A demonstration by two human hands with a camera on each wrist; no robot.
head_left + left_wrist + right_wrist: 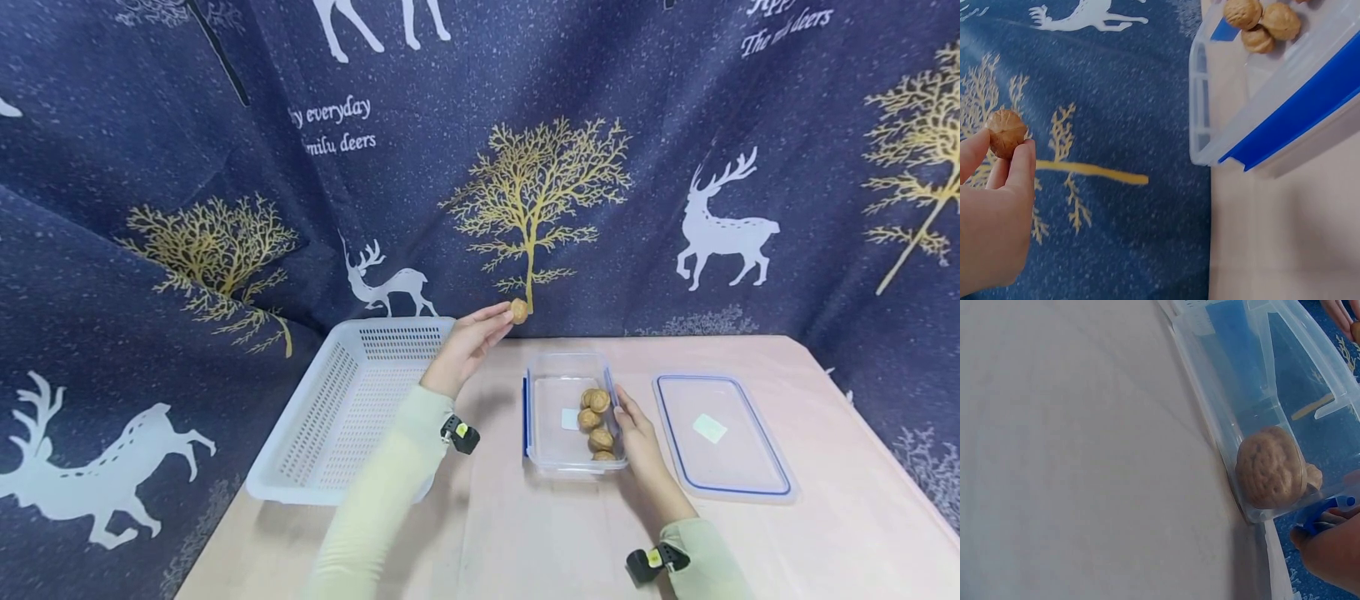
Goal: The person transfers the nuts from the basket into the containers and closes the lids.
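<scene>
My left hand [472, 340] is raised above the table and pinches a walnut [518, 311] between thumb and fingertips. The left wrist view shows that walnut [1006, 134] whole, with the left hand [997, 219] below it. My right hand [643, 442] grips the right side of a clear plastic food container [551, 460]. In the right wrist view its fingers [1335, 550] curl at the blue latch. Several walnuts [588, 419] lie inside along the container's right wall, which sits lower than the left; the container looks tilted.
A white perforated basket [296, 417] stands on the left, partly hidden by the left arm. The container's lid [727, 437], with a blue seal, lies on the pink table [510, 542] at the right. Behind hangs a dark blue cloth [420, 192] printed with deer and trees.
</scene>
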